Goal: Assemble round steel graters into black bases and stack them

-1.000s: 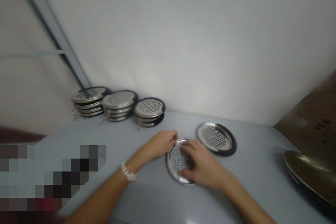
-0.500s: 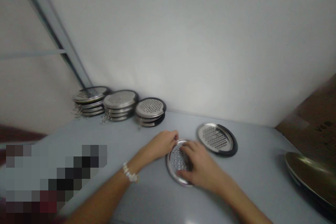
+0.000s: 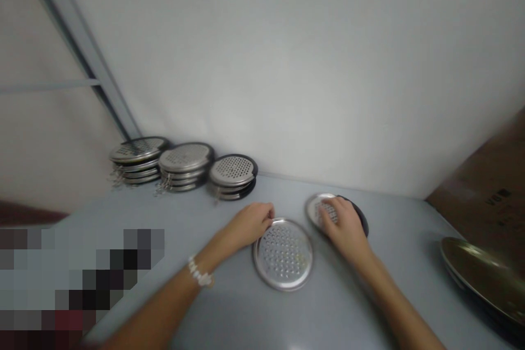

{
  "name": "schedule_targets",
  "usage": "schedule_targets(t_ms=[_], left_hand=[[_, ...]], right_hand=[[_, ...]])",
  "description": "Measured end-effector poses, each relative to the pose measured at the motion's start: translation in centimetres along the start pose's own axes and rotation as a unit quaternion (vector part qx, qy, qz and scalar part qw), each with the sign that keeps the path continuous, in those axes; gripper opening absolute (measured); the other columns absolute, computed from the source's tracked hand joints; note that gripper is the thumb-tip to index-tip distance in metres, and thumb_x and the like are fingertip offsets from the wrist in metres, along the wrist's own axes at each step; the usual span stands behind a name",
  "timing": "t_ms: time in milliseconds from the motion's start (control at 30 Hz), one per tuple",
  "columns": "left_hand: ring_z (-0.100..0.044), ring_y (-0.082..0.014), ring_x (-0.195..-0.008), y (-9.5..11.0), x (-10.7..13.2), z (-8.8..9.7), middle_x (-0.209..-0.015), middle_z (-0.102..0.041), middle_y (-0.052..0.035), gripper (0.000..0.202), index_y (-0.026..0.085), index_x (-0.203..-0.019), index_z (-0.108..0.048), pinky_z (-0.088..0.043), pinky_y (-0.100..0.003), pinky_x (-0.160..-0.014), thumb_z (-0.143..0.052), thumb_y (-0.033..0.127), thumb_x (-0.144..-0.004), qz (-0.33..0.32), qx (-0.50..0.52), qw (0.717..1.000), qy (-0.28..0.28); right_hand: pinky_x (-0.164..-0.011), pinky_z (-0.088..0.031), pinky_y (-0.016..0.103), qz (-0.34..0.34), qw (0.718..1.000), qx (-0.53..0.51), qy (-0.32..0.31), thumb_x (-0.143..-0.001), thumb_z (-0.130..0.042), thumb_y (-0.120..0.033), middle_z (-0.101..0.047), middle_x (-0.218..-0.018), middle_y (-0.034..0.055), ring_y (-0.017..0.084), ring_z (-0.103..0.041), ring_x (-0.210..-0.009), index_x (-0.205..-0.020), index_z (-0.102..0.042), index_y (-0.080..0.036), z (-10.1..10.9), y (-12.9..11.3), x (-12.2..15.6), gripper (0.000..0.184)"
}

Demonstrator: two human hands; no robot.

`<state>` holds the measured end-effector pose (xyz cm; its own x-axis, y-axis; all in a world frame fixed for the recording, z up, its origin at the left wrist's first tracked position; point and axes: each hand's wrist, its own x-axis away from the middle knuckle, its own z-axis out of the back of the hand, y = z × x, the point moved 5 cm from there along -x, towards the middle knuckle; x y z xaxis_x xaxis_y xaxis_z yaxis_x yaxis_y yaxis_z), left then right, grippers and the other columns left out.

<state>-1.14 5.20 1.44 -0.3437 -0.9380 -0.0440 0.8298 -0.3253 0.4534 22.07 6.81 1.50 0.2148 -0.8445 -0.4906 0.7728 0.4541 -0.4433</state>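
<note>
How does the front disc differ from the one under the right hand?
The front disc's visible rim is bare metal; the rear disc has a black edge along one side. The left hand is at the front disc's rim; the right hand partly covers the rear disc. Both are round, perforated metal.

My 2 arms slant inward from the bottom of my view, left forearm (image 3: 172, 298) and right forearm (image 3: 400, 301) both bare. My left hand (image 3: 250, 224) is back up, its fingers curled in toward the thumb. My right hand (image 3: 346, 229), well apart from it, has its knuckles up, fingers and thumb bent downward.
</note>
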Motion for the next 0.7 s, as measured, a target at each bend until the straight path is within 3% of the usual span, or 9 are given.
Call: schedule_targets(t_ms=[167,333,433,533,600,700], left_hand=[[-0.061,-0.0172,-0.073,-0.3,0.0,0.3,-0.080,-0.069,-0.0030,0.016,0.018,-0.091,-0.065,-0.039,-0.026,-0.065,-0.053,0.012,-0.084,0.009,-0.006,1.000,0.017],[-0.062,-0.0184,-0.076,-1.0,-0.2,0.8,-0.083,-0.070,-0.0046,0.013,0.017,-0.088,-0.065,-0.040,-0.027,-0.068,-0.052,0.016,-0.088,0.020,-0.003,0.998,0.056],[-0.064,-0.0204,-0.082,-1.9,-0.3,1.8,-0.087,-0.070,-0.0069,0.015,0.016,-0.088,-0.066,-0.042,-0.029,-0.073,-0.051,0.014,-0.089,0.053,-0.034,0.993,0.104],[-0.064,-0.0223,-0.088,-2.5,-0.3,2.4,-0.093,-0.070,-0.0091,0.017,0.016,-0.091,-0.066,-0.043,-0.030,-0.077,-0.050,0.012,-0.088,0.069,-0.071,0.987,0.128],[-0.064,-0.0221,-0.088,-2.6,-0.4,2.3,-0.093,-0.070,-0.0089,0.017,0.016,-0.092,-0.067,-0.044,-0.030,-0.077,-0.051,0.013,-0.088,0.069,-0.067,0.987,0.128],[-0.064,-0.0199,-0.083,-2.1,-0.6,1.7,-0.088,-0.070,-0.0068,0.013,0.016,-0.089,-0.067,-0.044,-0.029,-0.075,-0.054,0.015,-0.087,0.044,-0.023,0.993,0.111]], right_hand=[[-0.096,-0.043,0.042,-0.081,0.994,0.073,-0.014,-0.090,-0.050,-0.030,-0.067,-0.110,0.0141,0.029,-0.058,-0.107,-0.105,-0.068,-0.015,-0.4,4.2,-0.3,0.028],[-0.094,-0.043,0.042,-0.087,0.993,0.078,-0.023,-0.091,-0.048,-0.031,-0.067,-0.111,0.0131,0.029,-0.058,-0.104,-0.106,-0.068,-0.016,-0.4,3.7,-0.2,0.029],[-0.091,-0.042,0.049,-0.106,0.982,0.155,-0.027,-0.091,-0.049,-0.033,-0.065,-0.115,0.0152,0.035,-0.055,-0.107,-0.112,-0.067,-0.018,0.2,3.4,0.0,0.032],[-0.089,-0.041,0.056,-0.155,0.962,0.223,-0.019,-0.089,-0.052,-0.036,-0.061,-0.122,0.0195,0.043,-0.051,-0.113,-0.120,-0.064,-0.017,1.0,4.9,0.3,0.039],[-0.089,-0.042,0.054,-0.194,0.955,0.224,-0.014,-0.089,-0.052,-0.032,-0.059,-0.124,0.0225,0.042,-0.053,-0.113,-0.125,-0.061,-0.014,1.2,6.8,0.4,0.041],[-0.087,-0.045,0.043,-0.200,0.965,0.167,-0.039,-0.089,-0.047,-0.019,-0.065,-0.114,0.0237,0.034,-0.063,-0.101,-0.123,-0.062,-0.008,0.7,9.4,0.2,0.038]])
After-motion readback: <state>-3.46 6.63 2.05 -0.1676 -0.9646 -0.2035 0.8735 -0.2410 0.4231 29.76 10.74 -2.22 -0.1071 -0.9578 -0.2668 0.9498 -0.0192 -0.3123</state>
